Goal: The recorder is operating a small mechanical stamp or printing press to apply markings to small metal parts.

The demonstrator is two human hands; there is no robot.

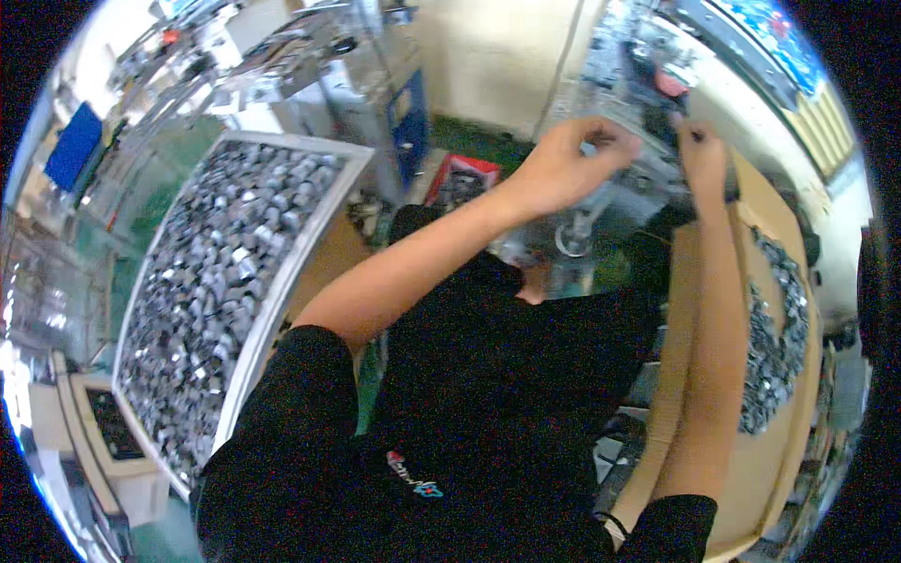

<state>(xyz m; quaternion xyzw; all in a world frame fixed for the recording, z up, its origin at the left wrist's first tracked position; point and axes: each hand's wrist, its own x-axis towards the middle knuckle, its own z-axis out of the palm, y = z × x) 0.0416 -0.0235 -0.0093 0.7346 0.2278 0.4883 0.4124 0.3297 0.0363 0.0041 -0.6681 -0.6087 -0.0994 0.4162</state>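
Note:
My left hand (580, 167) reaches forward over the front of a grey metal machine (648, 169). Its thumb and fingers are curled together in a pinch, and a small greyish spot shows between them, too small to name. To its right, my right hand (704, 159) is raised beside the machine with its fingers drawn together. Something dark shows at those fingertips, but blur hides what it is. A pinkish-red rounded part (670, 84) sits on the machine just beyond my right hand.
On the left stands a pale-rimmed tray (258, 324) heaped with small grey metal pieces. A cardboard box (680, 310) with dark metal pieces (774, 347) lies along my right forearm. A red bin (488, 167) with parts stands ahead, near a pale wall (483, 66).

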